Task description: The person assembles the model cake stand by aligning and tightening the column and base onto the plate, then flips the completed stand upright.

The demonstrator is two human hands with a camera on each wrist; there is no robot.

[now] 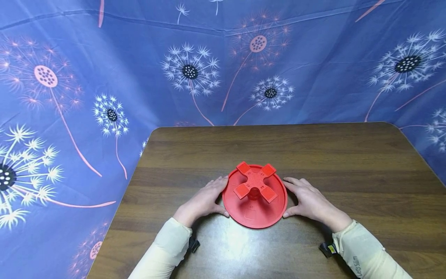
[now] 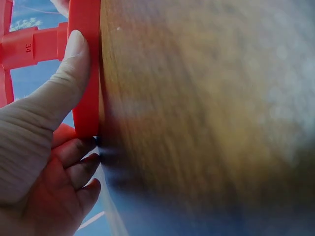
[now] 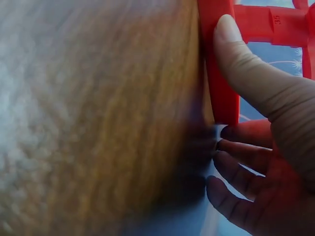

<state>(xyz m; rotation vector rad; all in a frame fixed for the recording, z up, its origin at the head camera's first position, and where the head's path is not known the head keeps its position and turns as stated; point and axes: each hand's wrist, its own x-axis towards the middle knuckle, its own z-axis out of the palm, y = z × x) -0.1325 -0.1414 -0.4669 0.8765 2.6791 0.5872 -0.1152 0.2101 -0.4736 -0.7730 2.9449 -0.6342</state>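
Note:
A red plastic stand stands on the wooden table in the head view. Its round base (image 1: 249, 219) lies flat, and a short post rises from it to a cross-shaped top (image 1: 256, 180) with small numbers on its arms. My left hand (image 1: 205, 197) holds the base's left rim, and my right hand (image 1: 308, 199) holds the right rim. In the left wrist view the thumb (image 2: 69, 78) presses on the rim's side, with the fingers bent round farther along. The right wrist view shows the other thumb (image 3: 246, 64) against the rim in the same way. The base's underside is hidden.
The brown wooden table (image 1: 348, 162) has rounded far corners. A blue cloth with a dandelion print (image 1: 139, 50) hangs behind it and along its left side. Black devices (image 1: 327, 250) are strapped at both wrists, by the pale sleeves (image 1: 362, 244).

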